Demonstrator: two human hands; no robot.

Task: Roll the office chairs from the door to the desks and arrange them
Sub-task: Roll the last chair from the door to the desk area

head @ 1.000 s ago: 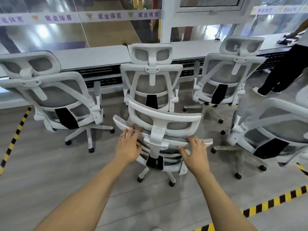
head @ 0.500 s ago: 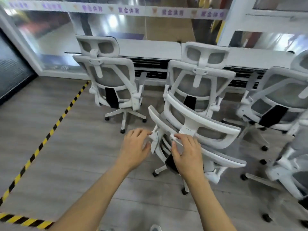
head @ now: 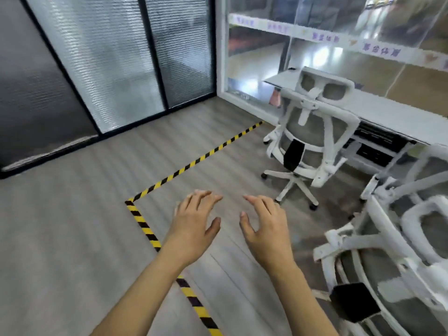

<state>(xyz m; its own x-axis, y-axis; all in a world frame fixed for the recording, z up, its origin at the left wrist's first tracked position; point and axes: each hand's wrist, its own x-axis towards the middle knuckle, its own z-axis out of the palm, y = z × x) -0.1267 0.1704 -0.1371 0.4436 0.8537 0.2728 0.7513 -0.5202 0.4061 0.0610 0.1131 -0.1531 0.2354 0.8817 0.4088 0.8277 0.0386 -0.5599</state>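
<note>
Head view: reaching out over open floor [head: 72, 226].
Left hand [head: 194, 229] and right hand [head: 264, 229] are spreading their fingers, gripping nothing; one office chair [head: 312, 141] is standing at the desk [head: 388, 112] edge, a second chair [head: 388, 263] nearer right; striped tape [head: 194, 163] is crossing the floor.

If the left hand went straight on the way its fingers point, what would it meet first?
Nothing close: the left hand points over bare grey floor toward the yellow-black tape stripe; depth unclear.
</note>
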